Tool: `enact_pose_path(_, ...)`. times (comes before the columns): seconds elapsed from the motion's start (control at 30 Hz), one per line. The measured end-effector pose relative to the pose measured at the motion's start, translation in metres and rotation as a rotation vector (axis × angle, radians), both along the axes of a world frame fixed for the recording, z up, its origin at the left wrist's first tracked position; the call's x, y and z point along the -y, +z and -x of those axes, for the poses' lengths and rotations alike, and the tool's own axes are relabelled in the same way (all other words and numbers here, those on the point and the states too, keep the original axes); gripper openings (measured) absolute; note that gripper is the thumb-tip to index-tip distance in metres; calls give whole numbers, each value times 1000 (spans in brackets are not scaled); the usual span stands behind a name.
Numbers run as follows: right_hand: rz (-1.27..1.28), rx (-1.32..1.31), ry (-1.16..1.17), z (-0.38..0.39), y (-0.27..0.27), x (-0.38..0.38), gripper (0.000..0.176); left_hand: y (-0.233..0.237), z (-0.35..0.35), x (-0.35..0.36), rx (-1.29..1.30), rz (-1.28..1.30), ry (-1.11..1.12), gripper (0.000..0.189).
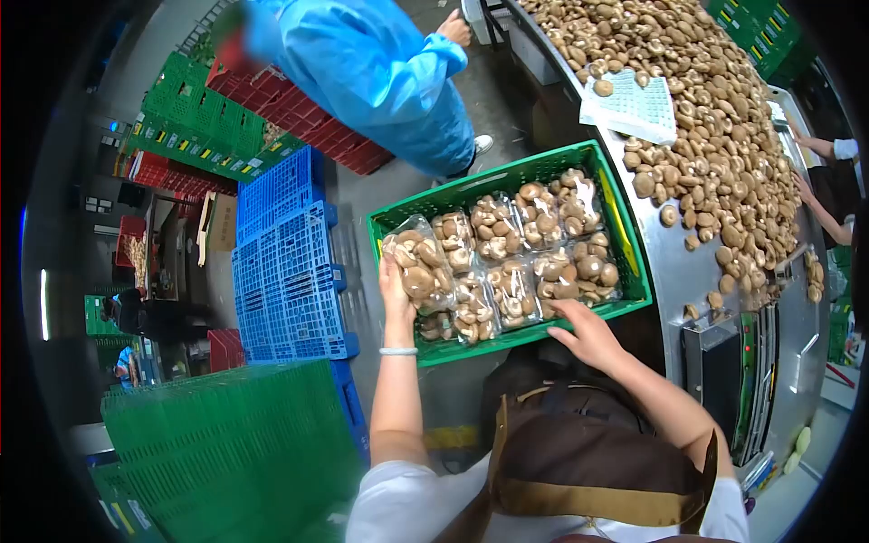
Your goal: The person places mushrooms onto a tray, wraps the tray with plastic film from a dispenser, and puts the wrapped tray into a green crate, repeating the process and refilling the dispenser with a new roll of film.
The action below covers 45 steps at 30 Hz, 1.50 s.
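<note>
My left hand (pixel 396 288) is closed round a clear-wrapped pack of mushrooms (pixel 422 265) at the left end of a green crate (pixel 536 337). Two rows of similar wrapped packs (pixel 514 291) lie in that crate. Over its near edge, toward the right, my right hand (pixel 584 333) has its thumb and fingers apart, with the fingertips beside a pack in the near row. Nothing shows between its fingers.
Loose mushrooms (pixel 697 136) cover the steel table (pixel 665 262) at the right, with a pale blue tray (pixel 627 107) among them. A person in blue (pixel 362 72) stands beyond the crate. Blue pallets (pixel 285 281) and stacked green crates (pixel 226 434) are at the left. Another person's arms (pixel 822 204) show far right.
</note>
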State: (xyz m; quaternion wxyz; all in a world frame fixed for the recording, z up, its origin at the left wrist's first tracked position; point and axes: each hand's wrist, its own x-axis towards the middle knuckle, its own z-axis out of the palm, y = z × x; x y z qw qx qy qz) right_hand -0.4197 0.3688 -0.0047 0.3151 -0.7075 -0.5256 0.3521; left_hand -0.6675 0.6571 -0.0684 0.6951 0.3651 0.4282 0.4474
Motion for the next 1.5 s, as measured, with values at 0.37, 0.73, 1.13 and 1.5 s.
enact_pose_path(0.37, -275, 673, 398, 80, -159, -267, 46, -69, 4, -87, -941, -393, 97, 62)
enact_pose_path(0.73, -191, 709, 442, 48, -182, -247, 52, -121, -6, -103, -1263, -404, -41, 69)
enact_pose_path(1.13, -86, 490, 402, 59, -187, -251, 40, -130, -23, -77, -1268, -678, -240, 61)
enact_pose_path(1.5, -126, -74, 124, -53, -68, -1, 27, -48, -131, 15, -992, -934, -62, 47)
